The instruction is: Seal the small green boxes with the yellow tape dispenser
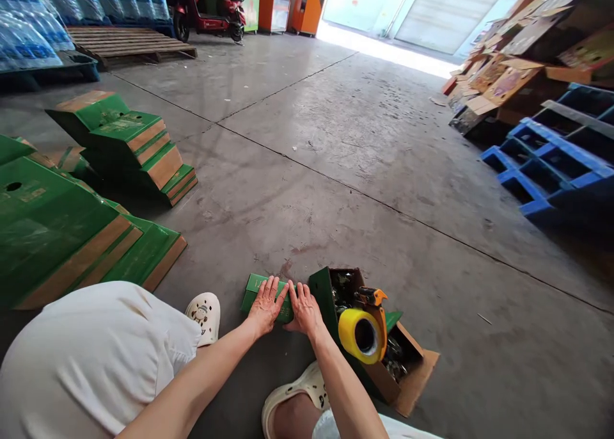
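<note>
A small green carton (256,287) lies on the floor in front of my feet, its left end showing past my fingers. My left hand (267,306) grips it from above, with fingers laid over its top. Against its right end my right hand (303,307) is closed round the edge, fingertips almost meeting those of the left. Just right of the hands stands a larger open green cardboard box (325,298) with dark, shiny items inside, hard to make out. A tape dispenser (381,314) with a roll of yellow tape (352,333) rests across that box.
Flattened green cartons (57,228) are piled at the left, with another stack (139,138) behind. Blue pallets (551,151) and a heap of used cardboard boxes (513,84) stand at right. Farther back are a wooden pallet (127,41), wrapped water bottles (110,0) and a red scooter (211,22).
</note>
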`<state>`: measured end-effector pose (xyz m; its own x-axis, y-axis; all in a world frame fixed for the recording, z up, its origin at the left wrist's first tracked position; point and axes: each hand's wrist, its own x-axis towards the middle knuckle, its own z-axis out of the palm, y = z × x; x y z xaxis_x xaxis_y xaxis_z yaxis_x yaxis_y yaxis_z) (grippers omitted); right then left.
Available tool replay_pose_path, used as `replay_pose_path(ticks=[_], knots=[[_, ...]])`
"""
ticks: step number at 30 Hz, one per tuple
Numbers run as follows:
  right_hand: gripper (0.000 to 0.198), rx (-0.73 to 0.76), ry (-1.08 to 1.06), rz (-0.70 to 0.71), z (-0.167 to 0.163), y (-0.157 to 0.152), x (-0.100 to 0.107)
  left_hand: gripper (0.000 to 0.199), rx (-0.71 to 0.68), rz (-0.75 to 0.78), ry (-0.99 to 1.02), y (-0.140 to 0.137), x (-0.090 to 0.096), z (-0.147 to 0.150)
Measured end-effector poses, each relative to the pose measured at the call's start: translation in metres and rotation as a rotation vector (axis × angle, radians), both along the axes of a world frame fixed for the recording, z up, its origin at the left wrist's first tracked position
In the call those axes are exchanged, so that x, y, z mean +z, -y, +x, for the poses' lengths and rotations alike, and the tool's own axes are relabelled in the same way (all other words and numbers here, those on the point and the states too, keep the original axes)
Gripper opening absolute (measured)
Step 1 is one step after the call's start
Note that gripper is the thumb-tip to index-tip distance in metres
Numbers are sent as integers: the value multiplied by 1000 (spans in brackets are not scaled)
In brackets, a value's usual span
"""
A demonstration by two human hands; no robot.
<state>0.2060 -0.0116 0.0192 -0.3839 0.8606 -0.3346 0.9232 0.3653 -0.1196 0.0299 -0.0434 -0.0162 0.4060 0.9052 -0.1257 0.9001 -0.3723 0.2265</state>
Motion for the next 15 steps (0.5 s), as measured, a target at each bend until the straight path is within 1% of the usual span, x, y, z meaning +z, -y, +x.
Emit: replay_pose_path(ticks=[4,6,7,8,10,11,12,13,15], knots=[[156,-90,-83,-30,-1,7,-8,143,-3,-3,-4,-1,1,2],[149,-173,-182,-54,-1,12,-15,144,-5,1,6,0,0,2],[143,-254,-243,-49,-2,15,-20,144,-8,9,9,1,0,2],[134,-369,-305,-30,-2,19,-25,144,-9,18,8,1,0,2],[115,-643,-391,23,-4,27,-35,142,-12,22,2,2,0,0],[107,-756,-408,43,-4,31,-39,141,-14,13,2,3,0,0],[102,-830,-412,49,-5,34,-43,140,-15,-1,3,3,1,-1],[99,-864,-412,43,-6,37,-45,138,-15,-18,7,2,1,-1],[99,-844,-431,38,-10,40,-48,136,-15,-48,18,2,3,-2]])
